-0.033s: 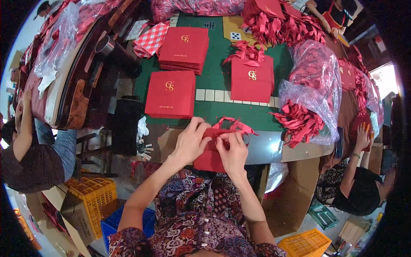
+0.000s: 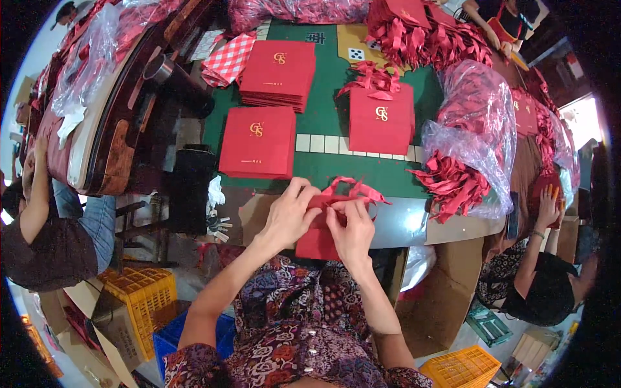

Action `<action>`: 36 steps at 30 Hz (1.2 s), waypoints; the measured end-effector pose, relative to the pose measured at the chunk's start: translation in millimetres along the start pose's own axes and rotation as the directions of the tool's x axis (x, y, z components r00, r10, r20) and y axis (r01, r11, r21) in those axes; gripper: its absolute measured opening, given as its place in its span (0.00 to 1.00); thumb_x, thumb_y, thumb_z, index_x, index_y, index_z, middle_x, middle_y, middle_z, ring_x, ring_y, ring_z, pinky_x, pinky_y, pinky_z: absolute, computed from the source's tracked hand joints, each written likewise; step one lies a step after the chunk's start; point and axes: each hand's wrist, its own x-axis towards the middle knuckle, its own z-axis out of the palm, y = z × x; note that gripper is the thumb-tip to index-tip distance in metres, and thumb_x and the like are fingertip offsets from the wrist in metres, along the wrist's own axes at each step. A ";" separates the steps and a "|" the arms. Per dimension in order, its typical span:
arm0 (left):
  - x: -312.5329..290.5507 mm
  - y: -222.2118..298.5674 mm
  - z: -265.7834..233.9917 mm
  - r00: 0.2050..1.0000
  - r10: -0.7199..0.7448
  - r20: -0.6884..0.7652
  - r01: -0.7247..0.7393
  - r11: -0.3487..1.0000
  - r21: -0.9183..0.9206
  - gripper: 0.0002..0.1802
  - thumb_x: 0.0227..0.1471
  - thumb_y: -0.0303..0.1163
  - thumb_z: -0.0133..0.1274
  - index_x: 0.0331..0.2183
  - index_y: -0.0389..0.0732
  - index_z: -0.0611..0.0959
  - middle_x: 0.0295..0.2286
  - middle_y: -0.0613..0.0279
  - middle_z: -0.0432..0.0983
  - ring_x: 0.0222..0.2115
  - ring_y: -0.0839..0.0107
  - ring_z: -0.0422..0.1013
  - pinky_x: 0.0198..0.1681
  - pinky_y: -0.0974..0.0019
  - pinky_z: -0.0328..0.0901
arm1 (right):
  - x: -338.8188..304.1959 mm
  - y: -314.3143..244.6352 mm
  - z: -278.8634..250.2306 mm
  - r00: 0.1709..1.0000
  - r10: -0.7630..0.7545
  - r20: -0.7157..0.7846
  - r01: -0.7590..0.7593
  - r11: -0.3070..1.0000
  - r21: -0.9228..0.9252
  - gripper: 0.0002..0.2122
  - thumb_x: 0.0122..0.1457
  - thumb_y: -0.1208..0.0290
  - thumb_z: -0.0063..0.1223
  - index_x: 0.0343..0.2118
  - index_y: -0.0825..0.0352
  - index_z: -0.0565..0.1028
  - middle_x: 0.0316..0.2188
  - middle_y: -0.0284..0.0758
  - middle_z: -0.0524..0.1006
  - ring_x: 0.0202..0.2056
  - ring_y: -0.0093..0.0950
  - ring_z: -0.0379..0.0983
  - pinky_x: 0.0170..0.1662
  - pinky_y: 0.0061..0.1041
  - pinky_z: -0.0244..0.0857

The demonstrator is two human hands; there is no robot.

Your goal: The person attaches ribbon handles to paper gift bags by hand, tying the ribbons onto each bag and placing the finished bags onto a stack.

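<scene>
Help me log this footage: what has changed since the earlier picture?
Barely anything: the lower part of the red bag seems to have shifted very slightly right. Nothing was taken hold of or let go; the left hand and right hand stay on the bag. The nearer left bag stack and plastic-wrapped bundle stayed put.

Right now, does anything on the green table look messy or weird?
Yes: the red ribbons at the right spill out in a jumble from the clear plastic bag, while the red stacks at left look neat.

Left grip, right grip pinch red bag; red stacks on green mat.
</scene>
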 end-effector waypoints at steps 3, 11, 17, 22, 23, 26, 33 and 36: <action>-1.8 -2.3 2.0 1.000 0.023 -0.011 -0.023 1.000 -0.008 0.17 0.50 0.25 0.60 0.43 0.40 0.76 0.42 0.52 0.68 0.40 0.48 0.73 0.40 0.52 0.71 | 0.8 -8.8 0.8 0.999 0.043 0.008 -0.043 0.999 0.029 0.06 0.55 0.71 0.63 0.31 0.64 0.76 0.29 0.36 0.75 0.30 0.37 0.76 0.33 0.36 0.70; -0.4 2.4 -6.7 1.000 0.009 0.011 -0.009 0.998 -0.062 0.07 0.54 0.24 0.54 0.38 0.39 0.78 0.35 0.53 0.72 0.38 0.48 0.73 0.40 0.53 0.69 | -2.9 -7.8 -1.3 0.997 0.053 0.057 -0.056 0.997 0.049 0.07 0.54 0.70 0.62 0.30 0.65 0.75 0.27 0.36 0.75 0.28 0.36 0.75 0.31 0.35 0.69; -0.7 8.7 -8.7 0.999 -0.024 -0.031 0.022 0.998 -0.065 0.05 0.55 0.23 0.52 0.36 0.39 0.79 0.35 0.53 0.72 0.36 0.49 0.73 0.38 0.53 0.70 | -2.9 -14.3 -6.9 0.993 0.072 0.098 -0.077 0.996 0.047 0.07 0.54 0.70 0.62 0.29 0.65 0.74 0.27 0.36 0.74 0.28 0.36 0.75 0.32 0.36 0.68; -2.7 11.3 -5.9 0.997 0.018 -0.070 -0.020 0.999 -0.028 0.05 0.55 0.23 0.52 0.36 0.39 0.79 0.33 0.53 0.72 0.35 0.50 0.73 0.38 0.54 0.70 | -3.7 -13.7 -7.0 0.995 0.054 0.083 -0.058 0.997 0.048 0.07 0.53 0.70 0.63 0.28 0.65 0.74 0.26 0.36 0.74 0.28 0.36 0.74 0.31 0.36 0.68; -2.6 11.1 -6.4 0.997 0.018 -0.070 -0.020 0.999 -0.028 0.05 0.55 0.23 0.52 0.36 0.39 0.79 0.33 0.53 0.72 0.35 0.50 0.73 0.38 0.54 0.70 | -4.0 -13.4 -6.9 0.996 0.049 0.080 -0.053 0.997 0.047 0.07 0.53 0.71 0.63 0.28 0.65 0.74 0.26 0.36 0.73 0.28 0.36 0.74 0.31 0.36 0.68; -0.9 9.7 -7.7 0.998 0.055 -0.043 -0.055 0.998 -0.004 0.05 0.54 0.22 0.52 0.35 0.38 0.78 0.31 0.53 0.74 0.35 0.50 0.73 0.38 0.54 0.70 | -4.1 -16.6 -5.6 0.997 0.040 0.060 -0.043 0.998 0.052 0.07 0.53 0.71 0.63 0.28 0.65 0.75 0.26 0.36 0.74 0.27 0.37 0.74 0.31 0.37 0.68; 0.0 6.9 -6.7 0.999 -0.032 -0.005 0.031 0.987 -0.156 0.06 0.52 0.21 0.50 0.35 0.36 0.76 0.31 0.51 0.77 0.35 0.49 0.74 0.40 0.52 0.69 | -6.4 -18.9 -6.4 0.992 0.088 0.092 -0.093 0.995 0.046 0.07 0.53 0.70 0.62 0.29 0.66 0.75 0.27 0.38 0.75 0.28 0.39 0.74 0.31 0.38 0.68; -1.5 7.6 -5.9 0.999 -0.046 0.002 0.046 0.981 -0.190 0.06 0.52 0.20 0.49 0.35 0.35 0.76 0.31 0.48 0.77 0.36 0.47 0.73 0.40 0.50 0.68 | -6.5 -19.2 -5.7 0.991 0.084 0.103 -0.089 0.995 0.043 0.07 0.53 0.70 0.62 0.29 0.66 0.75 0.28 0.39 0.75 0.29 0.40 0.75 0.31 0.39 0.69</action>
